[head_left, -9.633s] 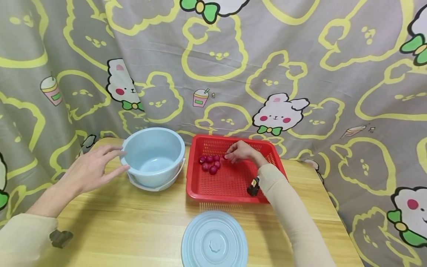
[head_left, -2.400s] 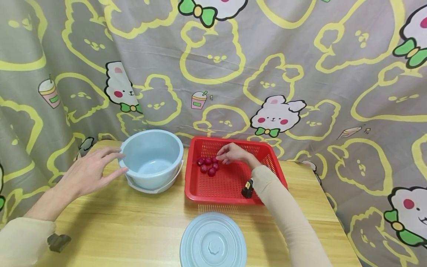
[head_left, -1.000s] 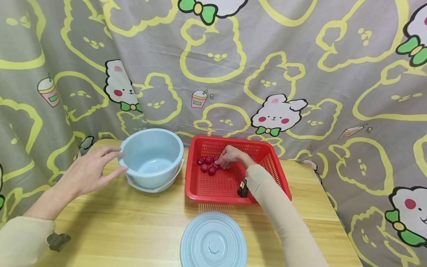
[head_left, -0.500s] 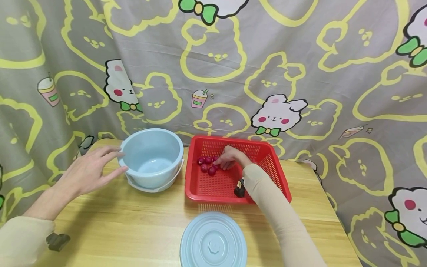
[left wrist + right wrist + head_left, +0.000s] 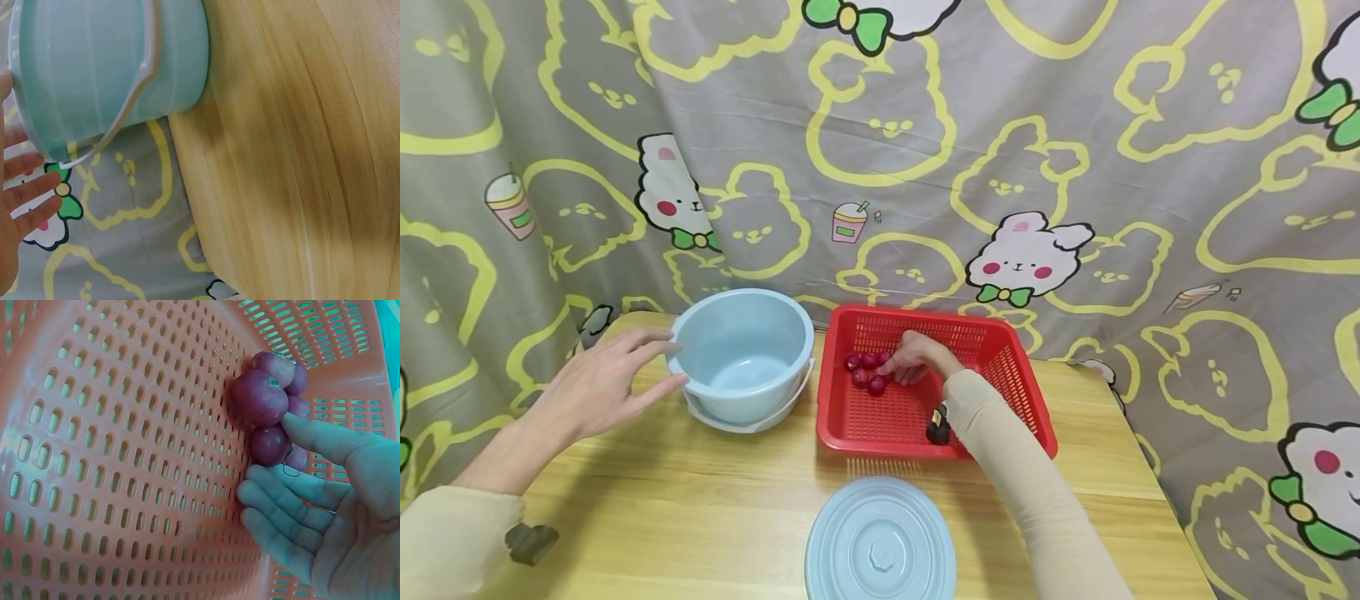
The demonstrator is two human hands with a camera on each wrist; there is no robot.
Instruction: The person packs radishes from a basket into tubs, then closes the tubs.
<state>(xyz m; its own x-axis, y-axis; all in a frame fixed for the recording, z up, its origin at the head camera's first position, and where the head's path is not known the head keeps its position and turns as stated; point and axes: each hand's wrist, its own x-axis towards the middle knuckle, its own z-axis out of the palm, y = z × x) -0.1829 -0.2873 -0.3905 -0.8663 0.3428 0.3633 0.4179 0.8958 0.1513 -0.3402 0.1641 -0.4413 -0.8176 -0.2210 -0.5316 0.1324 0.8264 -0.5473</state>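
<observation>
Several small round red radishes (image 5: 861,378) lie clustered at the left of the red slotted basket (image 5: 850,437). My right hand (image 5: 917,358) reaches down into the basket at the cluster's right side. In the right wrist view, its thumb and index finger are on either side of a radish (image 5: 269,445) at the cluster's edge; part of the index finger is hidden behind it. A larger radish (image 5: 259,398) lies beside the thumb tip. My left hand (image 5: 606,379) is spread with relaxed fingers beside the light blue bucket (image 5: 745,408), fingertips close to its rim.
A round light blue lid (image 5: 880,537) lies on the wooden table (image 5: 700,508) in front of the basket. The bucket's white handle (image 5: 790,400) hangs down its side. Behind the table hangs a patterned grey curtain (image 5: 895,217).
My right hand has come down onto the radishes from just above them, shifting slightly left and toward me. The left hand, bucket and lid have stayed put.
</observation>
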